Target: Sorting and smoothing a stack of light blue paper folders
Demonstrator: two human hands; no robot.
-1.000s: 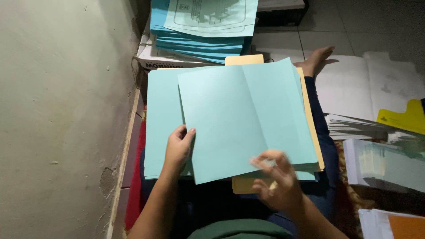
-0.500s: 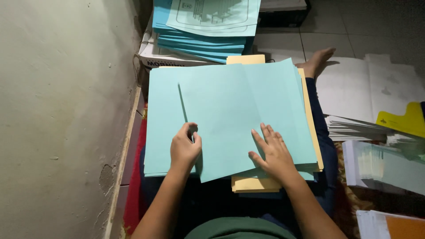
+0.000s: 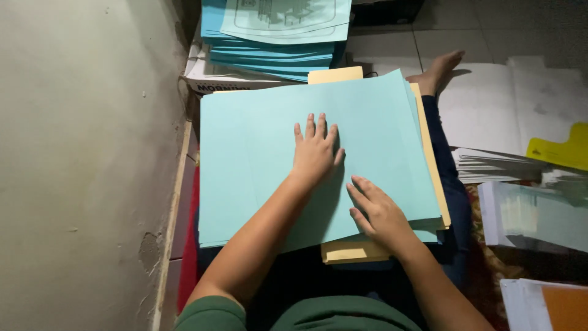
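A large light blue sheet of paper point(image 3: 257, 153), folded over, lies on my lap on top of a stack of yellow sheets point(image 3: 355, 251). My left hand point(image 3: 315, 150) presses flat on the middle of the blue paper, fingers spread toward the far edge. My right hand point(image 3: 376, 211) rests flat on the paper's near right part, fingers apart, close to the lower edge. Neither hand grips anything.
A pile of blue printed sheets point(image 3: 275, 30) sits on a white box point(image 3: 214, 79) ahead. White paper stacks point(image 3: 502, 110) and a yellow card point(image 3: 560, 150) lie to the right. A grey wall point(image 3: 86, 153) runs along the left. My bare foot point(image 3: 438, 73) is stretched forward.
The blue sheet was open and held up at its edges; it now lies folded flat. My left hand slid up to the paper's middle and my right hand pressed down on it.
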